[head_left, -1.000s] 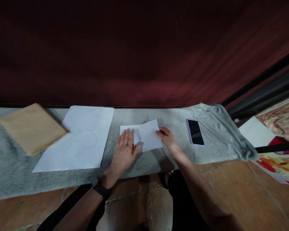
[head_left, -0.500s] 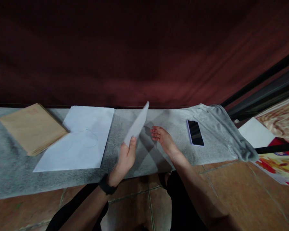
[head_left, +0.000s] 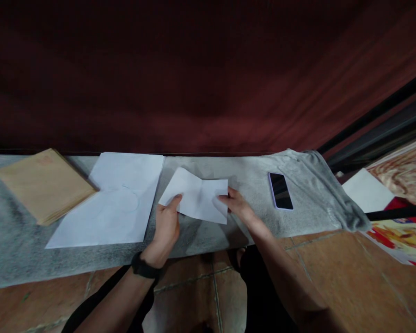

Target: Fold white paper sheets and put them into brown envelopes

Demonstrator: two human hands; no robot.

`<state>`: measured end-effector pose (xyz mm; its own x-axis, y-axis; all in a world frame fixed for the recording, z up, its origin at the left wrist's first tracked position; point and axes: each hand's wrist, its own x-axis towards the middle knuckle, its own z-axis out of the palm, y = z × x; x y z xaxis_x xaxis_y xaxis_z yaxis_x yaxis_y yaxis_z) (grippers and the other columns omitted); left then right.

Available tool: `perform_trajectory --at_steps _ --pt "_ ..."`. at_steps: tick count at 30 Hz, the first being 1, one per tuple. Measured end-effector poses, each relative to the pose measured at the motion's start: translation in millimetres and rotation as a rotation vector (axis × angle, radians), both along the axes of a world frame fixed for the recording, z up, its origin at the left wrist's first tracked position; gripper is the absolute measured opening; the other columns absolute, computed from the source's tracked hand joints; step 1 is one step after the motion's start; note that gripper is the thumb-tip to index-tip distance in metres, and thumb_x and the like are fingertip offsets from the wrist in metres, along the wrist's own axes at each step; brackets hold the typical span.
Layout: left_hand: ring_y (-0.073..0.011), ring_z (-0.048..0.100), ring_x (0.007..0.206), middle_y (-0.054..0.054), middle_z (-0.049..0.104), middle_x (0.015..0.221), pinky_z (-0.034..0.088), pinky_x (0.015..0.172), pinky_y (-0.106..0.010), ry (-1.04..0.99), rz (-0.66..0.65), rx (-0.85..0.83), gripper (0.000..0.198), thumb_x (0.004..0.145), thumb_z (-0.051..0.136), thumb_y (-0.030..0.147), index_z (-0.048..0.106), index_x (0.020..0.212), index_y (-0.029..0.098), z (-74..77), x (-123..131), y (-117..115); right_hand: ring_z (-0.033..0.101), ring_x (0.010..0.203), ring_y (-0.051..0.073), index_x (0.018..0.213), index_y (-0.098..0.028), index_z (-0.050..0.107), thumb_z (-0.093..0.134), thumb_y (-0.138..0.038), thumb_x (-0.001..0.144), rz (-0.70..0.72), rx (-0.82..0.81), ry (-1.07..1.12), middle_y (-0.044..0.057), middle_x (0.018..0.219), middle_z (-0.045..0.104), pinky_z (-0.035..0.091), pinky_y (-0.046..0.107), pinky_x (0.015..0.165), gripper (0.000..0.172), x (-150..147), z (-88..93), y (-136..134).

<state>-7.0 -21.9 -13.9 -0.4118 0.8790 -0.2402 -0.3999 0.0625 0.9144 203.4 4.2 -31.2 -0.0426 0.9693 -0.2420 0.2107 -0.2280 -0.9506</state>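
Observation:
A white sheet of paper (head_left: 203, 199) with a crease down its middle is spread between my two hands, above the grey cloth. My left hand (head_left: 168, 219) grips its left edge, thumb on top. At the right edge, my right hand (head_left: 237, 202) pinches the sheet with the thumb over it and the fingers behind. Left of my hands lies a stack of larger white paper (head_left: 121, 217) with a faint blue curved line on it. A pile of brown envelopes (head_left: 46, 185) overlaps that stack's left side.
The grey cloth (head_left: 308, 203) covers a long narrow surface. On it, to the right, lies a phone (head_left: 280, 191) in a lilac case. A dark red curtain (head_left: 208, 92) hangs behind. Dark bars (head_left: 395, 215) and printed boards (head_left: 402, 236) stand at the far right, above tiled floor (head_left: 333, 263).
The folded sheet has opened out flat and come lower. My right hand, apart from it before, has taken hold of its right edge. My left hand has shifted left.

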Motion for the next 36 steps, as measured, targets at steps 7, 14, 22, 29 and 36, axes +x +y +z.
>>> perform_trajectory --at_steps 7,14,22,29,36 --pt "-0.0235 0.072 0.084 -0.008 0.075 0.106 0.061 0.083 -0.041 0.548 -0.269 -0.009 0.074 0.071 0.07 0.021 0.055 0.144 0.017 -29.0 -39.2 4.1 0.069 0.078 0.02 0.093 -0.017 0.071 0.058 -0.019 0.082 0.064 0.093 -0.435 0.003 0.084 0.074 0.052 0.029 0.07 0.017 15.9 -6.1 9.4" --pt "-0.0263 0.07 0.104 -0.01 0.066 0.12 0.056 0.103 -0.043 1.075 -0.366 -0.02 0.058 0.076 0.062 0.016 0.068 0.133 0.021 -29.5 -40.9 -5.9 0.072 0.095 0.026 0.123 -0.022 0.067 0.061 -0.017 0.087 0.028 0.091 -0.693 0.007 0.106 0.077 0.054 0.033 0.082 0.037 5.4 -9.1 13.0" --pt "-0.0375 0.053 0.137 -0.019 0.049 0.154 0.046 0.114 -0.056 1.452 -0.354 -0.046 0.059 0.086 0.053 0.016 0.057 0.145 0.018 -24.5 -33.5 -12.5 0.063 0.116 0.033 0.149 -0.011 0.049 0.049 -0.024 0.1 -0.073 0.332 -1.021 0.02 0.126 0.067 0.05 0.047 0.102 0.05 1.4 -7.2 -2.4" --pt "-0.0325 0.022 0.159 -0.017 0.033 0.169 0.024 0.127 -0.057 1.576 -0.55 0.243 0.058 0.101 0.038 0.026 0.04 0.158 0.013 -39.6 0.1 -29.8 0.038 0.152 0.024 0.162 -0.017 0.035 0.033 -0.032 0.109 0.22 0.489 -0.807 0.013 0.162 0.046 0.037 0.046 0.123 0.055 -43.5 -14.9 -31.2" --pt "-0.0281 0.021 0.159 -0.019 0.035 0.167 0.025 0.129 -0.053 1.652 -0.639 0.283 0.063 0.098 0.03 0.014 0.033 0.16 0.005 -60.9 2.8 -32.7 0.026 0.158 0.022 0.163 -0.013 0.033 0.028 -0.045 0.111 0.385 0.487 -0.834 0.011 0.168 0.034 0.021 0.046 0.131 0.061 -60.9 -24.6 -54.6"
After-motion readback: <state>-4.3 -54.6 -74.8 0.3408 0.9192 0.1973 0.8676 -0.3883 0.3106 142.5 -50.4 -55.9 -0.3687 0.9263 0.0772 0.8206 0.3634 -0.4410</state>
